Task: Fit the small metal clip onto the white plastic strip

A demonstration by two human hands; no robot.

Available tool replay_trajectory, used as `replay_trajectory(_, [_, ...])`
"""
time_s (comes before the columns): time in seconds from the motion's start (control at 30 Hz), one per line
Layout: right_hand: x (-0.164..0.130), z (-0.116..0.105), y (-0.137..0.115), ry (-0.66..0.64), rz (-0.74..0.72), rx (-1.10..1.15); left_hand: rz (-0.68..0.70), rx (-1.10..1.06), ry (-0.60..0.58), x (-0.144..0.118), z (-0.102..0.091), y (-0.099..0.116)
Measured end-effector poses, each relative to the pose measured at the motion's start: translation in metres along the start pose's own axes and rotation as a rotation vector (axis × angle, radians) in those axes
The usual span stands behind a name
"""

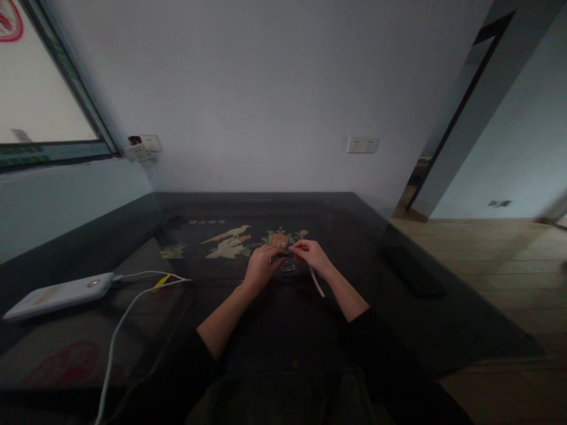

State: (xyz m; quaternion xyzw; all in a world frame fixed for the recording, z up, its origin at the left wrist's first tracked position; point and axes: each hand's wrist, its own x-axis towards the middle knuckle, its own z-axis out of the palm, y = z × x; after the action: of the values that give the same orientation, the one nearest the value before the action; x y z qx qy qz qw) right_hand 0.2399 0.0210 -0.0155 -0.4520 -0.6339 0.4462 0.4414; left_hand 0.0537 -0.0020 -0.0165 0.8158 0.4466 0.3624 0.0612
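Observation:
Both my hands meet over the middle of a dark glass-topped table [398, 236]. My left hand [260, 264] and my right hand [312, 255] pinch a small dark object [287, 264] between their fingertips; what it is I cannot tell in the dim light. A thin white strip [317, 282] hangs down from my right hand, along the wrist. Under the glass, just beyond the hands, lies a picture of birds and flowers [233, 241].
A white power bank [57, 294] lies at the table's left edge, with white cables [128, 301] running from it toward me. A dark flat object [414, 271] rests on the right part of the table. Wall sockets [362, 144] sit behind; tiled floor [496, 260] lies to the right.

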Motion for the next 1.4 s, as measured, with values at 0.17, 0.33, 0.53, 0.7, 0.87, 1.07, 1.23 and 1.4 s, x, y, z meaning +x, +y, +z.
replay_trajectory(0.17, [-0.006, 0.002, -0.006, -0.074, 0.059, 0.101, -0.004, -0.136, 0.163, 0.000, 0.000, 0.002])
replay_trajectory(0.33, [-0.013, 0.007, -0.013, -0.237, 0.204, 0.366, 0.001, -0.216, 0.216, -0.001, -0.004, 0.007])
replay_trajectory(0.53, [-0.015, 0.008, -0.016, -0.263, 0.236, 0.491, -0.013, -0.215, 0.229, -0.001, -0.004, 0.007])
replay_trajectory(0.7, [-0.017, 0.009, -0.018, -0.314, 0.221, 0.530, -0.027, -0.216, 0.266, -0.001, -0.003, 0.007])
replay_trajectory(0.87, [-0.016, 0.011, -0.015, -0.327, 0.171, 0.560, 0.050, -0.299, 0.326, 0.001, 0.001, 0.003])
replay_trajectory(1.07, [-0.011, 0.010, -0.009, -0.288, 0.119, 0.475, 0.062, -0.307, 0.253, 0.005, -0.005, -0.002])
replay_trajectory(1.23, [-0.011, 0.006, -0.010, -0.258, 0.157, 0.366, -0.149, -0.157, 0.123, 0.008, -0.011, -0.019])
replay_trajectory(1.4, [-0.016, 0.008, -0.013, -0.384, 0.176, 0.302, -0.356, 0.231, -0.218, 0.004, -0.016, -0.030])
